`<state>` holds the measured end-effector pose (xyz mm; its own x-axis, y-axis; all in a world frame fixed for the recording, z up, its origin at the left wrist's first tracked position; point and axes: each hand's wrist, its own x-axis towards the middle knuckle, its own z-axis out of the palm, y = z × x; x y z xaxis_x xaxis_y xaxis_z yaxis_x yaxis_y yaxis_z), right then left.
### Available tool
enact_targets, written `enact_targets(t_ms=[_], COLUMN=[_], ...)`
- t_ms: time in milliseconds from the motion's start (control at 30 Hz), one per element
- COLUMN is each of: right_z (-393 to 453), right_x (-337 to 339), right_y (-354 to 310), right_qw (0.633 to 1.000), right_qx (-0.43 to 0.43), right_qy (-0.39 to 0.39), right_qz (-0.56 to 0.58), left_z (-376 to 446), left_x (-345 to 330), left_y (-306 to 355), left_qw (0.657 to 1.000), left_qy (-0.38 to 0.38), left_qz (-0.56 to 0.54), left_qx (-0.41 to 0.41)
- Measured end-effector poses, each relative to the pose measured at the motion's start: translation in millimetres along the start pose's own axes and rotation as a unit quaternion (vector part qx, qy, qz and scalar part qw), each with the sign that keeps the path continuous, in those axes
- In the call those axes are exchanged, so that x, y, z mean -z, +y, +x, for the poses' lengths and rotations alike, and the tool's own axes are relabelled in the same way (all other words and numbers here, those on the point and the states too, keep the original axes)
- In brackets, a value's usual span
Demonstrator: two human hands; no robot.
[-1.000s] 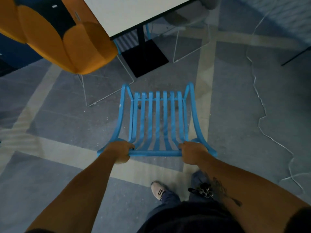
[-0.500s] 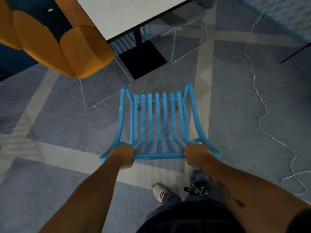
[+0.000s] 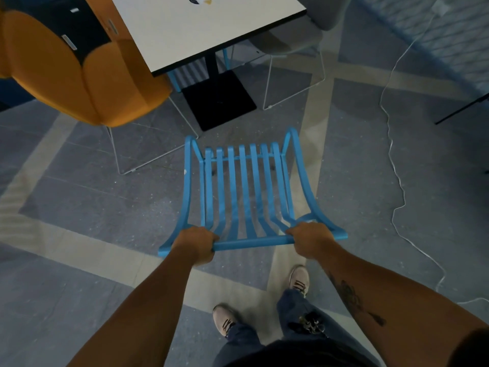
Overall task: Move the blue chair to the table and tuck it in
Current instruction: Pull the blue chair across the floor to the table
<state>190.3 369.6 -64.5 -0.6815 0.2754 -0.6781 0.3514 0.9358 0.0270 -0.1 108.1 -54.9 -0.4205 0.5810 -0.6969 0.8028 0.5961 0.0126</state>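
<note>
The blue chair [image 3: 244, 192] with slatted back and seat stands in front of me, its seat pointing toward the table. My left hand [image 3: 195, 243] grips the left end of its top rail, and my right hand [image 3: 311, 239] grips the right end. The white-topped table [image 3: 201, 25] with a black edge stands on a black pedestal base [image 3: 219, 99] just beyond the chair's front edge. A gap of floor still separates the chair from the base.
An orange upholstered chair [image 3: 79, 75] on white wire legs sits left of the table. A grey chair [image 3: 296, 41] on a wire frame stands at the table's right side. A white cable [image 3: 397, 165] trails over the floor on the right. My feet [image 3: 299, 279] are behind the chair.
The chair and both hands have moved forward toward the table, and more of the tabletop is in view. My right foot has stepped forward. The grip is unchanged.
</note>
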Motion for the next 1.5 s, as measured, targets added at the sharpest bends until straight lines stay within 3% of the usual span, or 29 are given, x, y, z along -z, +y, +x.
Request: enact_targets(t_ms=[533,1500], right_z=[86,234], right_x=[77,227], right_y=[110,192], right_qw=[0.998,0.994], right_qx=[0.06,0.089], right_qy=[-0.016,-0.019], right_qz=[-0.03,-0.061], left_z=[82,224], left_x=[78,199], left_y=[52,20], left_qw=[0.994,0.989], left_qy=[0.01,0.038], left_qz=[-0.043,-0.081], left_qx=[0.102,0.116])
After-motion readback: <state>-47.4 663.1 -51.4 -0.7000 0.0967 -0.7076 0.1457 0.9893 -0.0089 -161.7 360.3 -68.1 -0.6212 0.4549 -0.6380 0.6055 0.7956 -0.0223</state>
